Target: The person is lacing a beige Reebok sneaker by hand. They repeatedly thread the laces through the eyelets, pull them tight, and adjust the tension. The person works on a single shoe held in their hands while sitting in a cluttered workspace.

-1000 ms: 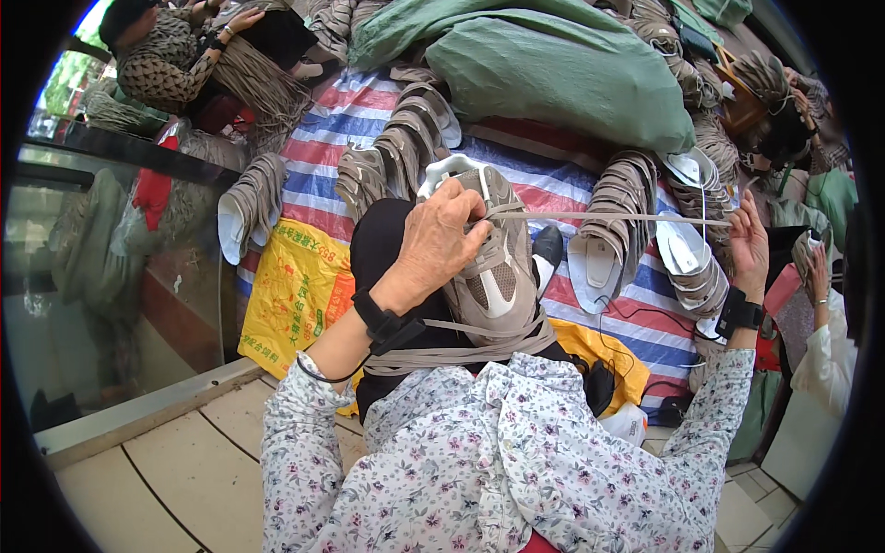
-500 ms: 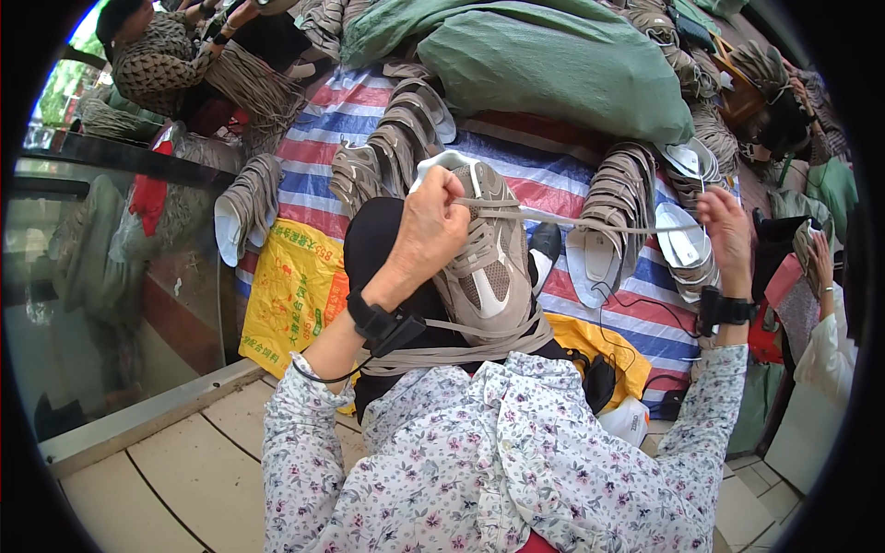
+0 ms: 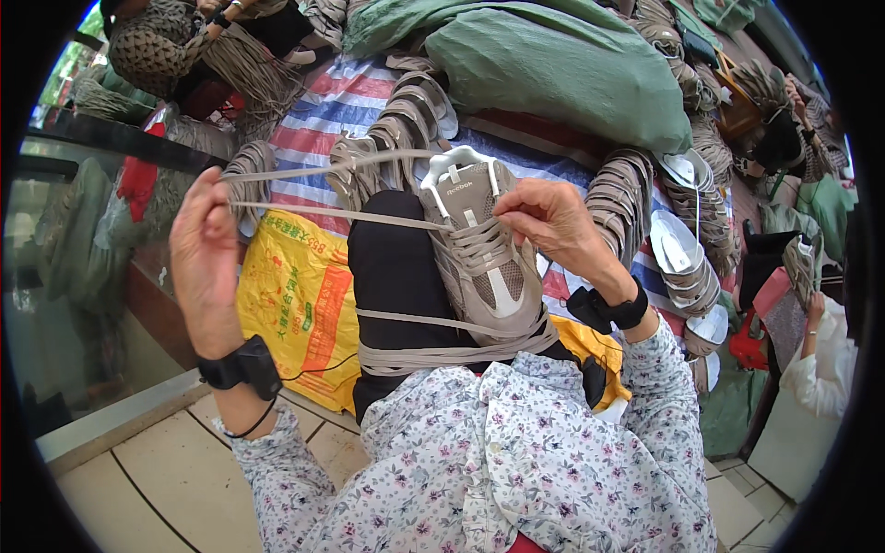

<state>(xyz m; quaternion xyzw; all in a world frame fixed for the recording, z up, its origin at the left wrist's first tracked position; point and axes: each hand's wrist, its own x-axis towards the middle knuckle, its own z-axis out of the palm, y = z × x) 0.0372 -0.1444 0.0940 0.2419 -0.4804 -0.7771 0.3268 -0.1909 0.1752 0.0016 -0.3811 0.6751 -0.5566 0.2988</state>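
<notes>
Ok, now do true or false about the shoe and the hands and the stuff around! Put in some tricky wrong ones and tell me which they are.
1. The left hand holds the lace out to the side. True.
2. The right hand is far from the shoe. False: its fingertips are right by the shoe's lacing.
3. The shoe's toe points toward the flowery shirt. True.
4. The big sack is bright red. False: it is green.
5. The mat on the floor has stripes. True.
6. The yellow bag is on the person's right. False: it lies on the left.
</notes>
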